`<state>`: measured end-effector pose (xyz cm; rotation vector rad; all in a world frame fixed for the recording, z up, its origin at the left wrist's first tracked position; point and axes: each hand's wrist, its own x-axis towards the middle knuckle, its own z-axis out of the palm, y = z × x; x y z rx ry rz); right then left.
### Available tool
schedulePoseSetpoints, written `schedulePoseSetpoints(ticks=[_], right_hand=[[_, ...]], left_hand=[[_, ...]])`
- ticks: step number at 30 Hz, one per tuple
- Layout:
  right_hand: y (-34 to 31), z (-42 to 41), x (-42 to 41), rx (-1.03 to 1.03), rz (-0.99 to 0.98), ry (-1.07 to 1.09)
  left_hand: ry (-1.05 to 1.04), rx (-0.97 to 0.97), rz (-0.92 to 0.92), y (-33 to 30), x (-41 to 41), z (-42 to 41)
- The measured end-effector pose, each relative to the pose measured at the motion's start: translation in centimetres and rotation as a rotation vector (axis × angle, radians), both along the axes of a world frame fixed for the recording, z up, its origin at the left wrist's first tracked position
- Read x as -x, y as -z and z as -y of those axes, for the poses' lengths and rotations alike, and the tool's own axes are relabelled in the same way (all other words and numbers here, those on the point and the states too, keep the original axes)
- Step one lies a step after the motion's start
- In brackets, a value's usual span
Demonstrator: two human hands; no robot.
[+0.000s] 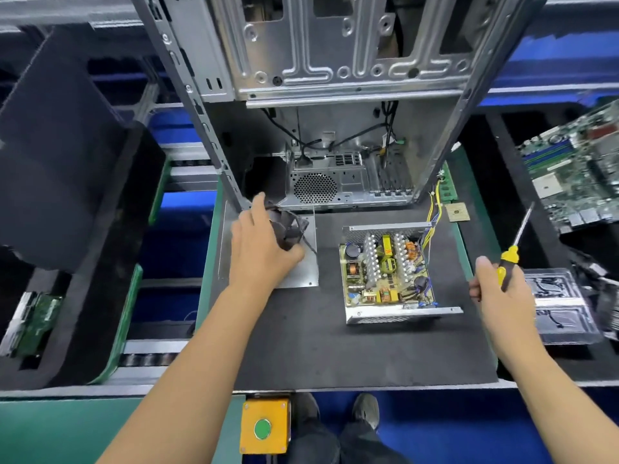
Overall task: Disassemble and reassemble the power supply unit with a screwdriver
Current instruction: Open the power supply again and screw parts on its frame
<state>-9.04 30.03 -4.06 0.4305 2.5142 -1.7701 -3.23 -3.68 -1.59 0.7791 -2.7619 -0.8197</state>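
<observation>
The power supply unit (388, 272) lies open on the black mat, its circuit board, coils and heat sinks exposed, with yellow wires running off its far right corner. Left of it lies its flat metal cover (301, 272). On that cover sits a black cooling fan (288, 229), and my left hand (258, 249) grips it from above. Right of the unit, my right hand (502, 289) holds a yellow-and-black screwdriver (512, 252) by the handle, with the shaft pointing up and away.
An empty computer case (335, 95) stands open behind the mat. A small CPU chip (457, 212) lies at its right foot. A motherboard (576, 169) and a plastic tray (562, 303) sit at the right. A yellow box with a green button (264, 426) is at the near edge.
</observation>
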Motion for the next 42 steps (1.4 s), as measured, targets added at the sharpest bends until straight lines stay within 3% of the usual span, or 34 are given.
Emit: schedulePoseSetpoints(ticks=[4,7,11,14,20,24,30,36,42], right_hand=[[-5.7,2.6,-0.3,-0.041,-0.138,-0.162],[-9.8,5.6,-0.2,0.191,-0.121,-0.495],[-12.1,5.9,0.2,0.224,-0.001,-0.744],[-12.4,4.0,0.9,0.163,0.033,-0.757],[-9.7,3.1,2.0,-0.1,0.011,-0.733],[-8.0,2.8,1.7,-0.147,0.101,-0.861],[-6.1,3.0,1.0,-0.518,0.105,-1.135],[-7.3,0.3,1.9,-0.321,0.218,-1.087],[-6.6,-2.9,1.3,-0.394,0.124,-0.999]], left_hand=[[0.031,-0.011,-0.431,-3.7,-0.8,-2.6],[0.149,-0.121,-0.538,-5.5,-0.4,-5.8],[0.258,-0.227,-0.631,-5.2,0.4,-9.6],[0.266,-0.48,-0.553,-4.4,0.5,-11.2],[0.427,-0.596,-0.343,-2.2,-0.3,-11.2],[0.546,-0.384,-0.238,-1.1,-1.7,-9.8],[0.669,-0.376,0.056,0.1,-3.9,-8.8],[0.677,-0.179,0.137,0.4,-3.9,-9.6],[0.722,-0.028,0.129,0.4,-3.6,-10.9]])
